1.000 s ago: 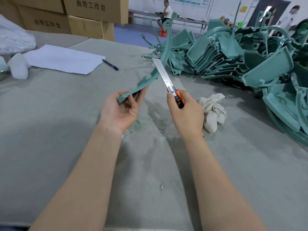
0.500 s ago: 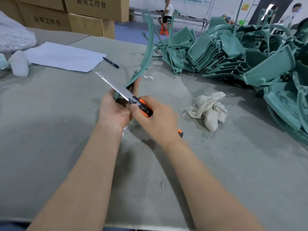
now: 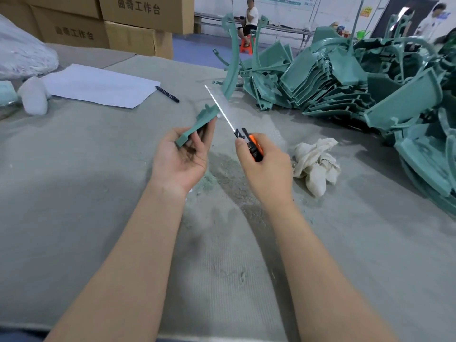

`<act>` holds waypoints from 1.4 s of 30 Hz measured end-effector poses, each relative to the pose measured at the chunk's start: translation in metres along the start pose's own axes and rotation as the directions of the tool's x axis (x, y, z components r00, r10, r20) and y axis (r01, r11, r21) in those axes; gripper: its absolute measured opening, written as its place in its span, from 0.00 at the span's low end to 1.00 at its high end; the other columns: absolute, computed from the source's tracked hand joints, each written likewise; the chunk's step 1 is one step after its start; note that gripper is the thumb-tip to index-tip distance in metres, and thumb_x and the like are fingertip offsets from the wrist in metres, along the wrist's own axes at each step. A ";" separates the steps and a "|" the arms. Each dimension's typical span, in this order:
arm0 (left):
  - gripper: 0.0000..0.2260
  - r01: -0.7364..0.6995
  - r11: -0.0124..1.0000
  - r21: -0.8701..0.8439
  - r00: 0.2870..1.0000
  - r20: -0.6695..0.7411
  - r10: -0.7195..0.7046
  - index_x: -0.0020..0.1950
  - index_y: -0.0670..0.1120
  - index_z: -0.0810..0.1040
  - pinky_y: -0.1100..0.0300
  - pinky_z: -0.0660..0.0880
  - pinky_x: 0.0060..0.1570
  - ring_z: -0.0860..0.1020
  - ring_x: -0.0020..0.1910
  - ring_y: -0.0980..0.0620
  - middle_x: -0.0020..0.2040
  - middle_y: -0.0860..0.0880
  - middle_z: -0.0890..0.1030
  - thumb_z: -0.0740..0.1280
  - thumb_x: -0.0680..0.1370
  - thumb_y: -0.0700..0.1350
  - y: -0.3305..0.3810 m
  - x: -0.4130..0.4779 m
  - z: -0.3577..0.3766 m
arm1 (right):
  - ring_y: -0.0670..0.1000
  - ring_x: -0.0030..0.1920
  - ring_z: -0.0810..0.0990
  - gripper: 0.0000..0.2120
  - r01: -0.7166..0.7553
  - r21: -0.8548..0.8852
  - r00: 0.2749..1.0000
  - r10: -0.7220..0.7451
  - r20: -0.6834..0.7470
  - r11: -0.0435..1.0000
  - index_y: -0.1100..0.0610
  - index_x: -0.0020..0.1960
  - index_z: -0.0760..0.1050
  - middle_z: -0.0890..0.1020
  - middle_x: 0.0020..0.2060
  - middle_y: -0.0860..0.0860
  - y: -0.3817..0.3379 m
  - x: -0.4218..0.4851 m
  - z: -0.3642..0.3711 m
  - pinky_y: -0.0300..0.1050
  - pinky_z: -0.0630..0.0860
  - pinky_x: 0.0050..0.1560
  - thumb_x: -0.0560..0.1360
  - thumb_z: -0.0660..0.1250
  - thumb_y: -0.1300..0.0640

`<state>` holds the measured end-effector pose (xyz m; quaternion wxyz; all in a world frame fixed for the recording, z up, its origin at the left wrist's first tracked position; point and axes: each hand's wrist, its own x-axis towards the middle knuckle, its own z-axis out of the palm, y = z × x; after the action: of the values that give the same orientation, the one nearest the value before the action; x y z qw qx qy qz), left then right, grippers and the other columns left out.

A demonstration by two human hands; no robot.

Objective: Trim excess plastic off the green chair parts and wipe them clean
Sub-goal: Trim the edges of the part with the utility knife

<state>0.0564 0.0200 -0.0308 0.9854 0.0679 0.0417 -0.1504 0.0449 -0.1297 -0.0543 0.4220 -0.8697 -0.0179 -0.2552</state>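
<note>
Head view: the left hand [image 3: 180, 159] is palm up, with its fingers [image 3: 198, 138] curled round the bottom end of a long, bent green chair part [image 3: 198, 122]. The part is up in the air over the table [image 3: 98, 193] and curves away high above the hand. The right hand [image 3: 266, 169] is closed tight on an orange knife [image 3: 254, 146]. Its thin blade [image 3: 219, 107] lies across the part just above the left hand.

The part looks light, as one hand holds it up by its end. It looks hard, but so long and thin that it may bend and wobble at the far end. The wide, flat bottom end is a good place to hold it, with the fingers kept well back from the blade. The skin looks smooth, so it may slip.

A white cloth [image 3: 315, 161] lies on the table near the right hand. A big pile of green parts [image 3: 370, 82] sits behind it. Small green bits [image 3: 209, 178] lie under the hands.
</note>
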 end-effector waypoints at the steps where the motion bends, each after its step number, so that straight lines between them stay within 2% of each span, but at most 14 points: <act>1: 0.13 0.006 1.000 0.003 1.000 0.009 -0.006 0.48 0.29 0.80 0.68 0.78 0.31 0.81 0.51 0.40 0.56 0.39 0.81 0.61 0.68 0.32 -0.002 0.000 0.001 | 0.46 0.30 0.73 0.09 0.008 -0.009 1.000 -0.008 -0.008 1.000 0.46 0.47 0.75 0.73 0.25 0.44 -0.001 -0.001 0.001 0.43 0.67 0.33 0.77 0.62 0.42; 6: 0.13 0.023 1.000 -0.016 0.999 0.030 -0.022 0.49 0.29 0.80 0.69 0.78 0.32 0.81 0.50 0.41 0.51 0.39 0.82 0.62 0.68 0.32 -0.006 0.000 0.001 | 0.47 0.32 0.75 0.09 0.019 -0.008 0.999 -0.020 -0.032 1.000 0.46 0.49 0.76 0.75 0.27 0.44 -0.003 -0.002 0.003 0.44 0.70 0.34 0.77 0.63 0.43; 11: 0.09 -0.024 0.999 -0.045 0.999 -0.026 0.023 0.40 0.30 0.80 0.67 0.77 0.27 0.80 0.47 0.42 0.42 0.37 0.83 0.63 0.67 0.33 -0.007 0.000 0.006 | 0.50 0.35 0.76 0.09 0.034 0.012 0.999 -0.034 0.018 0.999 0.47 0.50 0.77 0.74 0.27 0.44 -0.008 -0.005 0.007 0.43 0.67 0.36 0.77 0.63 0.44; 14: 0.10 -0.042 0.998 -0.052 0.999 -0.010 0.042 0.44 0.30 0.79 0.67 0.77 0.27 0.79 0.49 0.46 0.45 0.38 0.82 0.63 0.66 0.33 -0.008 0.000 0.005 | 0.48 0.32 0.73 0.09 0.049 0.032 0.998 -0.051 0.039 0.998 0.48 0.49 0.77 0.72 0.26 0.45 -0.011 -0.008 0.008 0.43 0.66 0.35 0.76 0.64 0.44; 16: 0.14 -0.042 0.995 -0.087 0.999 0.013 0.044 0.51 0.30 0.77 0.67 0.79 0.35 0.80 0.50 0.46 0.50 0.36 0.81 0.62 0.67 0.33 -0.005 0.003 0.004 | 0.50 0.33 0.75 0.09 0.088 0.017 0.992 -0.089 0.088 0.996 0.48 0.50 0.78 0.73 0.26 0.45 -0.018 -0.012 0.011 0.44 0.68 0.35 0.76 0.65 0.44; 19: 0.13 -0.081 0.994 -0.073 0.996 0.018 0.083 0.47 0.30 0.80 0.62 0.77 0.57 0.83 0.44 0.42 0.48 0.36 0.82 0.60 0.69 0.34 0.000 0.004 0.003 | 0.52 0.34 0.76 0.08 0.160 0.029 0.976 -0.163 0.144 0.987 0.48 0.50 0.79 0.73 0.27 0.45 -0.026 -0.019 0.015 0.47 0.73 0.37 0.75 0.67 0.46; 23: 0.12 -0.115 0.990 -0.076 0.989 0.087 0.122 0.41 0.33 0.82 0.64 0.80 0.46 0.81 0.51 0.43 0.46 0.41 0.83 0.60 0.66 0.31 0.003 0.000 0.000 | 0.50 0.34 0.77 0.10 0.273 -0.025 0.941 -0.262 0.215 0.962 0.47 0.50 0.79 0.74 0.28 0.44 -0.027 -0.021 0.013 0.45 0.74 0.38 0.73 0.66 0.44; 26: 0.10 -0.144 0.989 0.024 0.989 -0.013 0.144 0.41 0.34 0.81 0.68 0.77 0.46 0.79 0.49 0.48 0.46 0.43 0.82 0.59 0.69 0.32 0.004 0.002 0.002 | 0.43 0.29 0.71 0.11 0.189 0.138 0.965 -0.210 0.157 0.972 0.47 0.48 0.78 0.71 0.25 0.42 -0.022 -0.016 0.010 0.42 0.67 0.34 0.73 0.64 0.43; 29: 0.13 -0.069 0.997 0.022 0.997 -0.024 0.069 0.54 0.33 0.79 0.69 0.78 0.29 0.83 0.48 0.45 0.51 0.41 0.83 0.59 0.75 0.34 0.002 0.001 0.002 | 0.42 0.28 0.68 0.09 0.080 0.167 0.996 -0.085 0.027 0.983 0.49 0.48 0.76 0.71 0.26 0.43 -0.009 -0.004 0.000 0.41 0.64 0.33 0.78 0.63 0.44; 31: 0.15 -0.047 0.997 0.057 0.998 -0.029 0.048 0.63 0.35 0.76 0.69 0.75 0.26 0.83 0.50 0.45 0.58 0.42 0.81 0.58 0.78 0.36 0.000 0.000 0.002 | 0.41 0.28 0.69 0.10 0.023 0.126 0.999 -0.018 -0.043 0.992 0.49 0.46 0.75 0.72 0.26 0.42 0.000 0.003 -0.007 0.37 0.64 0.31 0.79 0.61 0.44; 33: 0.14 -0.027 0.994 0.103 0.999 -0.040 0.032 0.61 0.35 0.76 0.70 0.74 0.25 0.83 0.49 0.45 0.61 0.42 0.79 0.58 0.77 0.36 -0.002 -0.001 0.003 | 0.39 0.30 0.71 0.10 -0.001 0.078 0.996 0.008 -0.087 0.997 0.48 0.44 0.72 0.73 0.26 0.38 0.006 0.007 -0.013 0.34 0.63 0.30 0.79 0.60 0.43; 37: 0.12 0.014 0.981 0.196 0.999 -0.049 -0.005 0.58 0.34 0.76 0.71 0.75 0.26 0.84 0.46 0.45 0.62 0.40 0.79 0.58 0.77 0.37 -0.004 -0.003 0.004 | 0.35 0.30 0.71 0.11 -0.016 0.029 0.993 0.020 -0.118 0.999 0.47 0.45 0.70 0.70 0.27 0.42 0.012 0.011 -0.016 0.38 0.63 0.32 0.80 0.58 0.42; 39: 0.13 0.035 0.976 0.214 0.999 -0.041 -0.027 0.56 0.34 0.77 0.71 0.75 0.26 0.85 0.45 0.45 0.61 0.39 0.79 0.59 0.76 0.36 -0.004 -0.003 0.004 | 0.36 0.31 0.71 0.10 -0.009 0.033 0.991 0.013 -0.129 0.999 0.47 0.45 0.70 0.70 0.26 0.43 0.012 0.011 -0.016 0.34 0.62 0.31 0.80 0.59 0.42; 42: 0.12 0.056 0.975 0.213 0.998 -0.033 -0.050 0.47 0.31 0.81 0.71 0.75 0.25 0.85 0.44 0.45 0.57 0.39 0.81 0.61 0.70 0.35 -0.004 -0.003 0.004 | 0.38 0.29 0.71 0.09 0.010 0.059 0.993 -0.003 -0.120 0.998 0.48 0.47 0.73 0.71 0.26 0.43 0.012 0.010 -0.016 0.33 0.64 0.30 0.79 0.61 0.44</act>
<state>0.0526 0.0167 -0.0273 0.9674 0.1743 0.0406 -0.1791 0.0494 -0.1515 -0.0502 0.4471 -0.8399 -0.0029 -0.3076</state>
